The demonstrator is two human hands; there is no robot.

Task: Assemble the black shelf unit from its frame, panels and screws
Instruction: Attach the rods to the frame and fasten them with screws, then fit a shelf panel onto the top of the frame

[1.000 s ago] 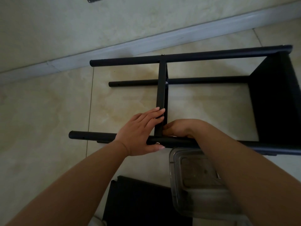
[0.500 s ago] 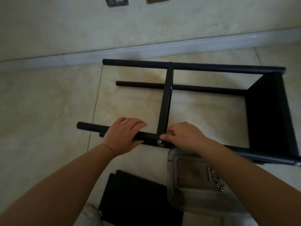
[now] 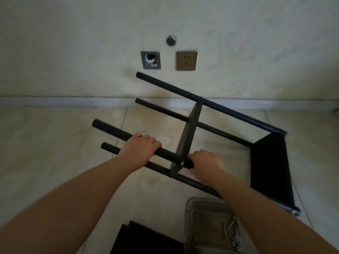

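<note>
Forearms are seen reaching in from 6 o'clock. Nearest, at 6 o'clock, a loose black panel (image 3: 146,239) is laid flat on the tiled floor (image 3: 45,143), and just beside it at 5 o'clock a clear plastic tray (image 3: 205,224) is set, with screws (image 3: 233,235) gathered in its right corner. Beyond these, the black shelf unit (image 3: 190,129) is held tilted at the centre. Its upper near pole (image 3: 165,154) is gripped by the left hand (image 3: 141,149), fingers curled over it and pressed together; the same pole is gripped by the right hand (image 3: 205,164) just past a silver screw (image 3: 182,163) at the middle panel's joint. A fitted end panel (image 3: 271,171) is seen at 3 o'clock. Farthest, at 12 o'clock, a wall socket (image 3: 186,60), a square plate (image 3: 150,60) and a round knob (image 3: 171,40) are mounted on the wall.
</note>
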